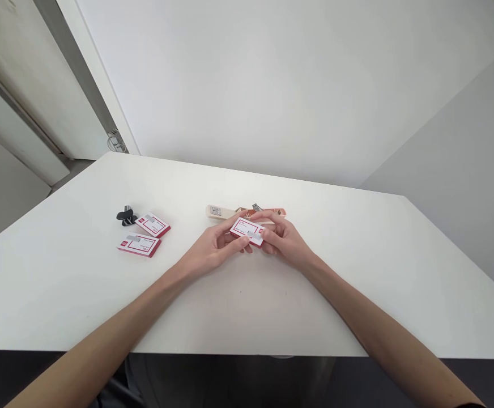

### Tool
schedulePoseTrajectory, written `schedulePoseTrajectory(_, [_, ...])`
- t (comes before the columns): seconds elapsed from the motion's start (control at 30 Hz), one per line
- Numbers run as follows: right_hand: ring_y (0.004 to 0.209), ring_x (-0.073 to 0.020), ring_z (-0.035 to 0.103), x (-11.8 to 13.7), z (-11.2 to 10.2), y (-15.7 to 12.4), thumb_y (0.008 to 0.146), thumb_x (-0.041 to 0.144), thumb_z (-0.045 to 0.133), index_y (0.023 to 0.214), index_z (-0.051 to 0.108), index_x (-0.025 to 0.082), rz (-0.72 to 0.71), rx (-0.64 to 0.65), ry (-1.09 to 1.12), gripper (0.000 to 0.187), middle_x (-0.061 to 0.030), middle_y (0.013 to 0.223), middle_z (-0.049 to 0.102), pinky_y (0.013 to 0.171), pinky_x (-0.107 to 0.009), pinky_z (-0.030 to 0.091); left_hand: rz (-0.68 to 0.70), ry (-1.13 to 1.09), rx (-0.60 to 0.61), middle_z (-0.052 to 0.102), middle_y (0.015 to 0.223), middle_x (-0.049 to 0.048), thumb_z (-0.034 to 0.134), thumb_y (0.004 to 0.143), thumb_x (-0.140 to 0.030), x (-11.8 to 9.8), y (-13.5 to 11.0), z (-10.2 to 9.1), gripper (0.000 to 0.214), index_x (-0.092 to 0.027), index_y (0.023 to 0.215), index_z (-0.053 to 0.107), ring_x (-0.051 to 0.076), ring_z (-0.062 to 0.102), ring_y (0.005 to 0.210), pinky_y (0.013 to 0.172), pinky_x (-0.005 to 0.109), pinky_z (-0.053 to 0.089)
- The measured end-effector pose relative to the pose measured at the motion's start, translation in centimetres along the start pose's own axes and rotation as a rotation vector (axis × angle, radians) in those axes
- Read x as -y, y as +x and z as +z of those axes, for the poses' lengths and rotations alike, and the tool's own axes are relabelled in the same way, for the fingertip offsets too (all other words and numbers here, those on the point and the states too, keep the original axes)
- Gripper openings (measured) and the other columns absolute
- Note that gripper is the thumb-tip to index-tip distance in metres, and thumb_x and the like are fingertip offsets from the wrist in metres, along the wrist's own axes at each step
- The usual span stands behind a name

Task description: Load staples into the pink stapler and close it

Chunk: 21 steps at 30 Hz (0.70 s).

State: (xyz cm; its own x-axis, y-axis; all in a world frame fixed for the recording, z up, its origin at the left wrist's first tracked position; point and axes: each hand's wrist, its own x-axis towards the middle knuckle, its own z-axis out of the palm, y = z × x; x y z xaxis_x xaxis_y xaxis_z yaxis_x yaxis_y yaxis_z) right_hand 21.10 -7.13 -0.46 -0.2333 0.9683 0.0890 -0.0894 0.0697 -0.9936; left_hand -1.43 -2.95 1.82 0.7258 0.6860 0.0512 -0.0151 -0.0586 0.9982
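A small white-and-red box (245,230) with a grey patch on its top is held between both hands, just above the table. My left hand (219,243) grips its left and near side, thumb along the edge. My right hand (283,238) closes on its right end, thumb on top. Right behind the hands lies a long, narrow beige-and-orange case (219,212) with an open-looking section and a small metal piece (257,208) in it. The fingers partly hide this case.
To the left lie two similar white-and-red boxes (139,244), (153,224), one partly behind the other. Beside them sit small black-and-metal pieces (126,215). The white table (336,311) meets a wall (272,85) at the back; a doorway stands at far left.
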Motion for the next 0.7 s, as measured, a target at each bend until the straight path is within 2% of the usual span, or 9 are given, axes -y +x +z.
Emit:
schedulePoseTrajectory(0.13, [0.057, -0.0129, 0.056, 0.6, 1.1, -0.2, 0.090, 0.051, 0.079, 0.129, 0.061, 0.028, 0.028, 0.064, -0.013, 0.049, 0.0061, 0.066, 0.064, 0.057, -0.027, 0.045, 0.012, 0.077, -0.028, 0.064, 0.146, 0.0126, 0.081, 0.086, -0.047, 0.1, -0.2, 0.3, 0.089, -0.028, 0.163, 0.040, 0.033, 0.065, 0.130, 0.107, 0.049, 0.056])
schedulePoseTrajectory(0.23, [0.058, -0.0126, 0.059, 0.9, 1.7, -0.4, 0.092, 0.051, 0.077, 0.132, 0.058, 0.028, 0.032, 0.118, -0.013, 0.050, 0.0029, 0.077, 0.071, 0.059, -0.028, 0.049, 0.048, 0.226, -0.062, 0.061, 0.150, 0.0130, 0.086, 0.081, -0.045, 0.4, -0.3, 0.6, 0.096, -0.030, 0.162, 0.039, 0.034, 0.063, 0.134, 0.112, 0.052, 0.053])
schedulePoseTrajectory(0.37, [0.063, -0.0149, 0.065, 1.0, 1.6, -0.5, 0.099, 0.052, 0.069, 0.143, 0.054, 0.027, -0.030, 0.191, -0.005, 0.053, 0.0013, 0.080, 0.071, 0.063, -0.030, 0.051, 0.126, 0.364, -0.122, 0.071, 0.132, 0.0120, 0.080, 0.087, -0.040, 0.4, -0.7, 0.9, 0.085, -0.026, 0.158, 0.036, 0.030, 0.069, 0.121, 0.111, 0.052, 0.052])
schedulePoseTrajectory(0.47, [0.065, -0.0155, 0.066, 0.8, 1.3, -0.6, 0.101, 0.052, 0.065, 0.148, 0.051, 0.028, -0.065, 0.184, 0.023, 0.054, -0.0003, 0.084, 0.071, 0.061, -0.030, 0.050, 0.298, 0.374, -0.213, 0.071, 0.123, 0.0105, 0.079, 0.086, -0.034, 0.0, -0.9, 0.5, 0.071, -0.025, 0.145, 0.038, 0.027, 0.070, 0.114, 0.105, 0.047, 0.055])
schedulePoseTrajectory(0.6, [0.065, -0.0145, 0.063, 0.7, 1.2, -0.5, 0.102, 0.050, 0.065, 0.144, 0.056, 0.027, -0.054, 0.157, 0.043, 0.048, -0.0020, 0.089, 0.072, 0.060, -0.029, 0.049, 0.517, 0.405, -0.429, 0.065, 0.132, 0.0123, 0.075, 0.089, -0.036, -0.7, -0.6, -1.4, 0.053, -0.025, 0.132, 0.046, 0.024, 0.069, 0.113, 0.100, 0.043, 0.056])
schedulePoseTrajectory(0.7, [0.066, -0.0152, 0.063, 0.6, 1.3, -0.5, 0.101, 0.050, 0.066, 0.141, 0.058, 0.025, -0.032, 0.154, 0.037, 0.048, -0.0026, 0.087, 0.071, 0.059, -0.030, 0.048, 0.504, 0.598, -0.797, 0.058, 0.138, 0.0120, 0.073, 0.090, -0.041, -1.0, -0.3, -3.7, 0.053, -0.025, 0.136, 0.053, 0.026, 0.062, 0.124, 0.107, 0.044, 0.052])
